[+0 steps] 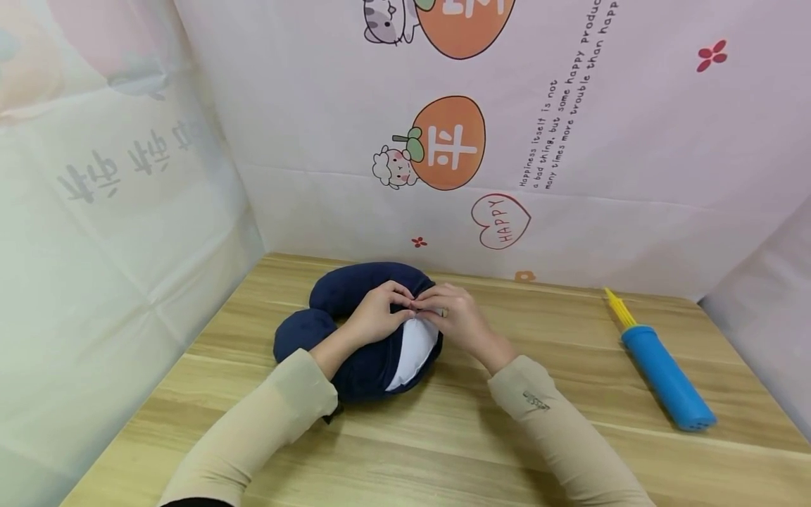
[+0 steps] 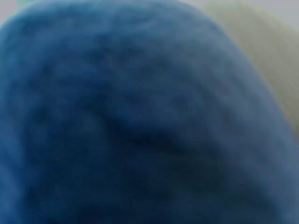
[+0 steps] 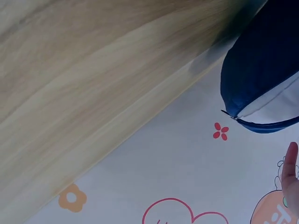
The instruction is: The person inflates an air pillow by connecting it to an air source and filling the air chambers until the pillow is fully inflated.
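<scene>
A navy neck pillow (image 1: 355,285) lies curved on the table, its cover unzipped along the right side. White inner lining (image 1: 415,352) bulges through the gap. My left hand (image 1: 380,313) reaches across the pillow, and my right hand (image 1: 453,313) comes from its right side. Both hands pinch at the upper end of the opening, fingertips together; I cannot tell which small part they hold. In the right wrist view, a zipper end (image 3: 233,116) shows at the opening's corner, with one finger (image 3: 290,161) at the edge. Blurred navy fabric (image 2: 140,102) fills the left wrist view.
A blue hand pump (image 1: 668,377) with a yellow nozzle (image 1: 619,308) lies at the right on the wooden table (image 1: 405,458). Printed white sheets (image 1: 317,127) hang behind the table and along its left side. A short black strap (image 1: 332,414) sticks out beneath the pillow.
</scene>
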### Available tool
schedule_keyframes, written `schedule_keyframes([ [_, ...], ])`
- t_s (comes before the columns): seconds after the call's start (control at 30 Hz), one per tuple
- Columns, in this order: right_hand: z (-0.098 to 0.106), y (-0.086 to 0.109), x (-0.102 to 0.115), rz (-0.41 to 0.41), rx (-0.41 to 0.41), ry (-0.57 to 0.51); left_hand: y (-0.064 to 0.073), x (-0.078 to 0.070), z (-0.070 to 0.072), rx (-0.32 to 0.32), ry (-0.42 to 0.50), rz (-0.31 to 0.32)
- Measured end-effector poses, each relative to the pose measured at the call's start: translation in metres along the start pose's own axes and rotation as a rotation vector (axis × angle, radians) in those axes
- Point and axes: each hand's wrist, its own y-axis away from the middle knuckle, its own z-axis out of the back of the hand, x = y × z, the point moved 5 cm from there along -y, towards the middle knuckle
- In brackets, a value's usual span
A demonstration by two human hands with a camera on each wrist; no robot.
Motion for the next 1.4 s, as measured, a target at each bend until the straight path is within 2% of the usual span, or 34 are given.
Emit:
schedule_keyframes([
  [0.2, -0.001, 0.001, 0.004, 0.1, 0.02, 0.074, 0.002, -0.003, -0.002, 0.025, -0.021, -0.045],
  [0.43, 0.001, 0.005, 0.003, 0.045, 0.065, 0.118, 0.001, 0.002, -0.001, 0.032, -0.013, 0.019],
  [0.53, 0.001, 0.005, 0.004, 0.064, 0.085, 0.151, 0.0, 0.004, 0.0, 0.024, 0.0, 0.032],
  [0.73, 0.0, 0.003, 0.009, 0.144, 0.123, 0.235, 0.0, 0.004, 0.0, 0.017, 0.002, -0.024],
  [0.97, -0.001, 0.0, 0.011, 0.163, 0.139, 0.205, -0.001, 0.002, 0.0, 0.01, -0.014, -0.078],
  [1.2, 0.001, 0.001, 0.009, 0.168, 0.14, 0.159, -0.001, 0.0, 0.0, 0.019, -0.047, -0.066],
  [1.4, -0.001, 0.002, 0.009, 0.191, 0.157, 0.172, 0.0, 0.0, -0.003, 0.028, -0.061, -0.039],
])
